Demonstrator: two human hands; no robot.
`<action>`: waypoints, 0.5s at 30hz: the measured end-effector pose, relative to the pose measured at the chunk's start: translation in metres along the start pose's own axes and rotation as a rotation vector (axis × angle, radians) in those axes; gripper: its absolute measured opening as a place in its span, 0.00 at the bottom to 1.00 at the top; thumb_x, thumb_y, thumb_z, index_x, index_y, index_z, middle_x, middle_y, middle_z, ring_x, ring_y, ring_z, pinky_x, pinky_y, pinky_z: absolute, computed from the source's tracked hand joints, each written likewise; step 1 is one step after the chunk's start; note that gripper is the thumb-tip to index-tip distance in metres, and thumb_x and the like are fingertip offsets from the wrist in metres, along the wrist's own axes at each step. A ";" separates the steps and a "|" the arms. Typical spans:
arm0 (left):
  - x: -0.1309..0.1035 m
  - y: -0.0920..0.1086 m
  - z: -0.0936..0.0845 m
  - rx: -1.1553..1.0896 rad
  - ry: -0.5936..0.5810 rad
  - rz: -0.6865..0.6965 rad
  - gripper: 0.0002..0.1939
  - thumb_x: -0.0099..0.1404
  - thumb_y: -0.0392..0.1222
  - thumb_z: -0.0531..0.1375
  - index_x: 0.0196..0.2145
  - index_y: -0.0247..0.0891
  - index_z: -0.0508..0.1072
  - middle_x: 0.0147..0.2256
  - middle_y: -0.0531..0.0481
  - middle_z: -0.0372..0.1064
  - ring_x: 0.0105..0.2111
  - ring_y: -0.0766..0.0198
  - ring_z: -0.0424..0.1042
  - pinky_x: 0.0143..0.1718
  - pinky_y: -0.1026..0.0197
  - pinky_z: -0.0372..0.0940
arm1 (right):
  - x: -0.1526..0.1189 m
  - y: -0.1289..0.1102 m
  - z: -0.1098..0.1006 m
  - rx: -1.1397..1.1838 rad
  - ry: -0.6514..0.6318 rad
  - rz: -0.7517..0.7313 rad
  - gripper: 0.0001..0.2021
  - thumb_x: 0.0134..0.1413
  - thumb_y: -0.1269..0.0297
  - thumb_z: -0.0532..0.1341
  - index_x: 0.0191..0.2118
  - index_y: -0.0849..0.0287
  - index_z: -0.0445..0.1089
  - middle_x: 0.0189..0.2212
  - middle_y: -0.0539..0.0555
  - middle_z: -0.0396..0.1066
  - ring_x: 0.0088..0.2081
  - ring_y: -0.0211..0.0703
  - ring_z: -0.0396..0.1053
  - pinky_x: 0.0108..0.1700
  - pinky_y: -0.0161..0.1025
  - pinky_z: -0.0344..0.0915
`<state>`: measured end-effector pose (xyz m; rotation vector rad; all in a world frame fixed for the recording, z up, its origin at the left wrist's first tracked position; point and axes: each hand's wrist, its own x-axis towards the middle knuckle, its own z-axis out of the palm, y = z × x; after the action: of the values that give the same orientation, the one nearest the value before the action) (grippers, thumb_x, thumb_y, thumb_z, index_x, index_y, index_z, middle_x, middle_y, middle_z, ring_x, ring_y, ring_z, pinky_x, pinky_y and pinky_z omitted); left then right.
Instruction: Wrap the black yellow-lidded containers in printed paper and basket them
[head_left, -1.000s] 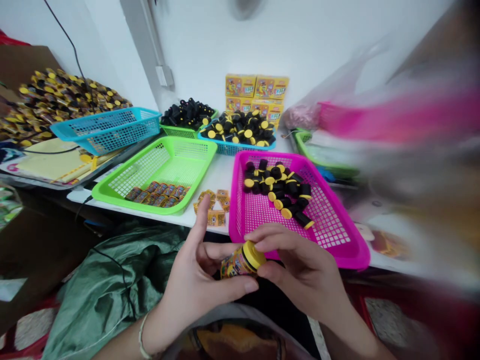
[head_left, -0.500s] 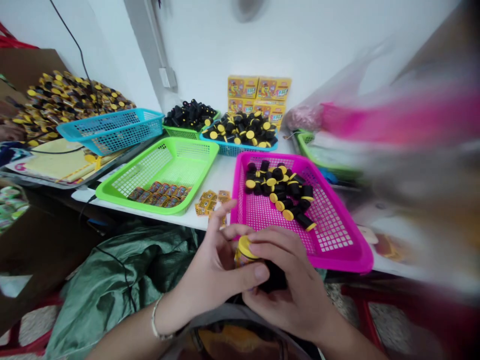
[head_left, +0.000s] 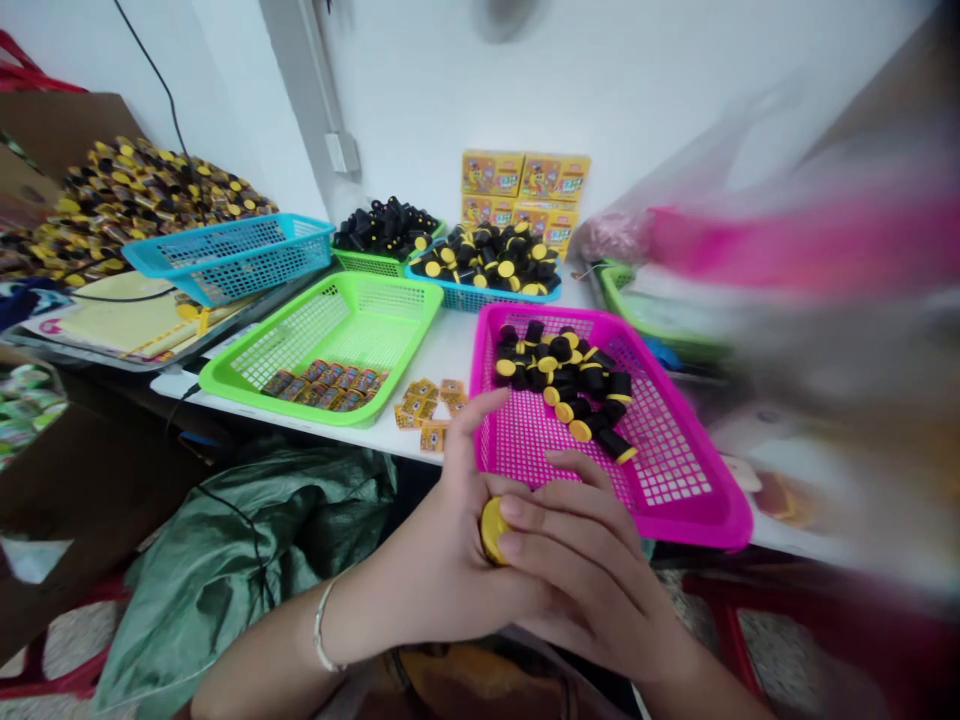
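Observation:
Both hands meet in front of the pink basket, around a small canister with a yellow cap (head_left: 493, 530); only its cap shows between my fingers. My left hand (head_left: 442, 575) is wrapped about it, its index finger pointing up. Across the canister's side and cap edge lie the bent fingers of my right hand (head_left: 592, 560). Just beyond, the pink basket (head_left: 697, 528) holds several black canisters with yellow caps (head_left: 559, 370). Small orange printed labels (head_left: 418, 402) lie on the white table (head_left: 442, 345). To their left, a lime green basket (head_left: 360, 335) contains rows of label-wrapped canisters (head_left: 330, 385).
Behind stand a blue basket (head_left: 480, 298) of black and yellow canisters, a green basket (head_left: 367, 262) of black pieces, and stacked yellow boxes (head_left: 555, 175). A light blue basket (head_left: 232, 265) sits at left, before a large canister heap (head_left: 142, 195). Blurred plastic (head_left: 810, 260) hangs at right.
The canister has turned within my hands, and its body is now covered by my fingers. My right fingers have shifted over it; my left thumb has dropped from view.

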<state>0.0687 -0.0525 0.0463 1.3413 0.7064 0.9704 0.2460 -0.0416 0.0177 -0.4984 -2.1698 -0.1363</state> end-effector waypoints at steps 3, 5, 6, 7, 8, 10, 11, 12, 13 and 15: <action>0.001 0.004 -0.004 -0.155 -0.140 -0.065 0.56 0.56 0.28 0.68 0.69 0.54 0.38 0.40 0.53 0.75 0.35 0.62 0.79 0.31 0.65 0.72 | 0.001 0.001 -0.001 0.094 0.009 -0.018 0.13 0.68 0.70 0.54 0.53 0.59 0.70 0.48 0.54 0.80 0.56 0.46 0.70 0.70 0.51 0.57; 0.002 0.005 -0.007 -0.203 -0.177 -0.061 0.55 0.56 0.27 0.68 0.68 0.54 0.40 0.43 0.51 0.75 0.44 0.58 0.79 0.37 0.63 0.75 | 0.002 0.000 -0.001 0.103 -0.005 0.009 0.14 0.69 0.71 0.53 0.54 0.57 0.69 0.48 0.53 0.80 0.56 0.46 0.72 0.70 0.52 0.57; 0.002 0.004 -0.008 -0.206 -0.176 -0.052 0.55 0.56 0.26 0.68 0.68 0.54 0.41 0.43 0.52 0.75 0.44 0.58 0.79 0.38 0.63 0.75 | 0.003 -0.001 -0.001 0.104 -0.023 0.033 0.15 0.69 0.71 0.52 0.56 0.55 0.69 0.47 0.53 0.80 0.55 0.47 0.73 0.70 0.54 0.57; 0.002 0.003 -0.009 -0.194 -0.163 -0.042 0.55 0.56 0.25 0.68 0.68 0.54 0.41 0.41 0.53 0.75 0.42 0.60 0.80 0.37 0.63 0.75 | 0.004 -0.002 -0.001 0.104 -0.043 0.058 0.15 0.70 0.70 0.53 0.57 0.53 0.68 0.47 0.53 0.81 0.55 0.48 0.74 0.70 0.56 0.58; 0.002 0.002 -0.010 -0.169 -0.145 -0.034 0.55 0.55 0.24 0.67 0.68 0.55 0.41 0.39 0.55 0.74 0.38 0.62 0.79 0.35 0.65 0.74 | 0.004 -0.002 0.000 0.104 -0.059 0.071 0.15 0.70 0.68 0.53 0.58 0.52 0.67 0.46 0.52 0.81 0.54 0.48 0.75 0.69 0.57 0.59; 0.000 0.002 -0.010 -0.067 -0.071 0.011 0.53 0.55 0.23 0.67 0.66 0.54 0.44 0.38 0.57 0.73 0.33 0.66 0.77 0.32 0.68 0.71 | 0.005 -0.001 0.002 0.092 -0.064 0.049 0.16 0.69 0.65 0.56 0.60 0.51 0.66 0.46 0.52 0.80 0.55 0.49 0.74 0.69 0.57 0.59; -0.001 0.004 -0.011 0.013 -0.029 0.049 0.48 0.55 0.23 0.67 0.64 0.53 0.50 0.39 0.56 0.73 0.34 0.67 0.76 0.33 0.68 0.71 | 0.005 0.000 0.003 0.075 -0.051 0.031 0.16 0.68 0.65 0.59 0.59 0.52 0.66 0.47 0.52 0.79 0.56 0.49 0.73 0.69 0.56 0.60; -0.003 0.007 -0.014 0.102 0.006 0.089 0.41 0.56 0.24 0.67 0.60 0.50 0.57 0.40 0.55 0.72 0.36 0.67 0.75 0.36 0.68 0.70 | 0.005 0.002 0.004 0.051 -0.032 0.024 0.17 0.66 0.66 0.61 0.59 0.53 0.67 0.48 0.53 0.78 0.58 0.49 0.71 0.69 0.55 0.61; -0.005 0.010 -0.018 0.194 0.033 0.125 0.32 0.57 0.26 0.67 0.55 0.47 0.63 0.42 0.53 0.72 0.38 0.66 0.75 0.38 0.67 0.70 | 0.004 0.004 0.004 0.023 -0.013 0.029 0.19 0.64 0.67 0.63 0.59 0.53 0.68 0.49 0.53 0.77 0.59 0.49 0.69 0.67 0.53 0.62; -0.006 0.022 -0.034 0.367 0.095 0.161 0.18 0.59 0.33 0.69 0.45 0.42 0.69 0.42 0.51 0.73 0.40 0.64 0.75 0.43 0.64 0.70 | -0.002 0.009 0.002 -0.032 0.013 0.094 0.23 0.59 0.68 0.67 0.60 0.52 0.68 0.52 0.55 0.74 0.61 0.52 0.66 0.64 0.52 0.66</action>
<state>0.0323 -0.0426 0.0629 1.7015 0.8901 1.0728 0.2492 -0.0337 0.0147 -0.6149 -2.1303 -0.1221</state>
